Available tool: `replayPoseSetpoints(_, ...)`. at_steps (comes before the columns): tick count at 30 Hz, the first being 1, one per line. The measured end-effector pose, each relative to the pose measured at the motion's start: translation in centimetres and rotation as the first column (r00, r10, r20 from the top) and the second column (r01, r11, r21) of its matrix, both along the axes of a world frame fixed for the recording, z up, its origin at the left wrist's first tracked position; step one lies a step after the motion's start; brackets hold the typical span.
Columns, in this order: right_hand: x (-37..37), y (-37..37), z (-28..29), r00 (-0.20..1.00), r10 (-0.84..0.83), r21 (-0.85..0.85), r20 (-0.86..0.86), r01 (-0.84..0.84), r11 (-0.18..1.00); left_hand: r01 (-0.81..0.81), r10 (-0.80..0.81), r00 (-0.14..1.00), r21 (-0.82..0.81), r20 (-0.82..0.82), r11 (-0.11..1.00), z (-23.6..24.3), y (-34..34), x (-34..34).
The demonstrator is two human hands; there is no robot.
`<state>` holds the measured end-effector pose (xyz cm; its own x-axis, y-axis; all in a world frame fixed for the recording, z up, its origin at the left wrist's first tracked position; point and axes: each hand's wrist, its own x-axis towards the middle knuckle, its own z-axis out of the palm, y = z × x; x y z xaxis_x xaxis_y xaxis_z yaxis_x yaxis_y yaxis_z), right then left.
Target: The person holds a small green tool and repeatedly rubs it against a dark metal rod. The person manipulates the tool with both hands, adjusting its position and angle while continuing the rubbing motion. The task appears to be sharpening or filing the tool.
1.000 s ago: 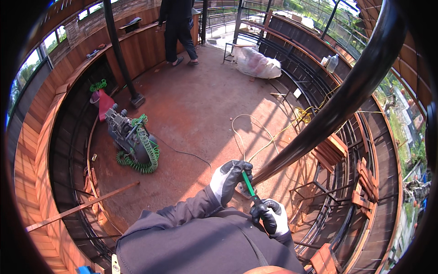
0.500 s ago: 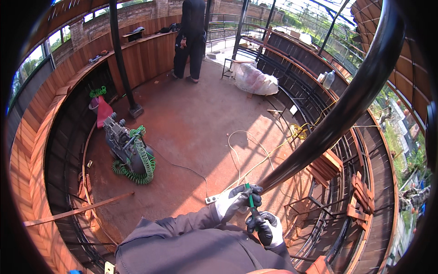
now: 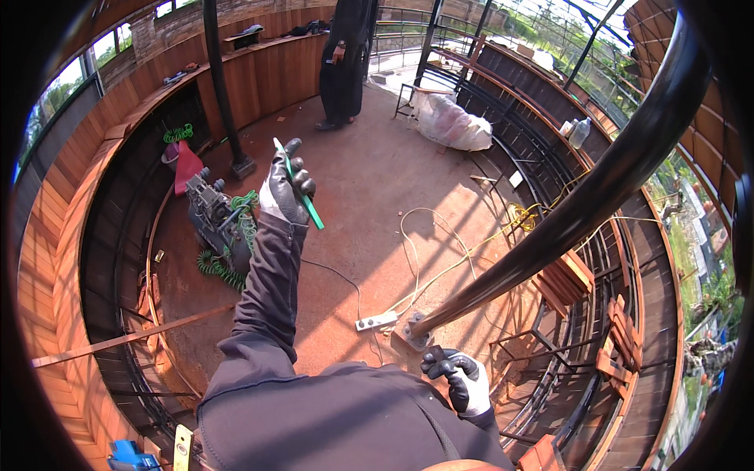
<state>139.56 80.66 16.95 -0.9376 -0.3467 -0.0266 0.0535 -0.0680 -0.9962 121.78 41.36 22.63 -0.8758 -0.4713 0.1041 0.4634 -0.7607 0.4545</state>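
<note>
My left arm reaches forward over the floor, its gloved left hand (image 3: 283, 192) closed around a slim green pencil (image 3: 316, 214). The pencil slants across the palm, with a pale end sticking out beyond the fingers. My right hand (image 3: 466, 382), in a grey-and-black glove, stays low in front of my body with its fingers curled together. Something small and dark seems to be at those fingertips, too unclear to name. Just beyond the right hand is the foot of a thick black post (image 3: 503, 275).
An air compressor (image 3: 216, 220) with green coiled hose stands at left. A power strip (image 3: 377, 320) and cables lie on the floor. Stacked boards (image 3: 564, 281) rest along the right curved bench frame. A person (image 3: 343, 71) stands at the back near a plastic-covered bundle (image 3: 452, 122).
My left hand has swung forward and left with the pencil, away from my right hand. The right hand has stayed nearly in place. The view has shifted slightly.
</note>
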Motion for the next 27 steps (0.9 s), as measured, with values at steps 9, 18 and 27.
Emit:
replayPoseSetpoints(9,0.0,0.3,-1.5,0.991,-0.114,-0.087,0.064,0.119,0.989,0.297,-0.275,0.952,-0.638,0.136,0.711,-2.4,8.9,5.6)
replayPoseSetpoints(18,0.0,0.1,-0.6,0.99,-0.125,-0.067,0.062,0.13,0.989,0.774,-0.681,0.6,-0.52,0.419,0.362,-7.3,17.6,10.2)
replayPoseSetpoints(27,0.3,0.3,0.4,0.954,-0.272,-0.105,0.129,0.286,0.952,0.83,-0.752,0.504,-0.477,0.425,0.287,-6.6,19.5,10.7)
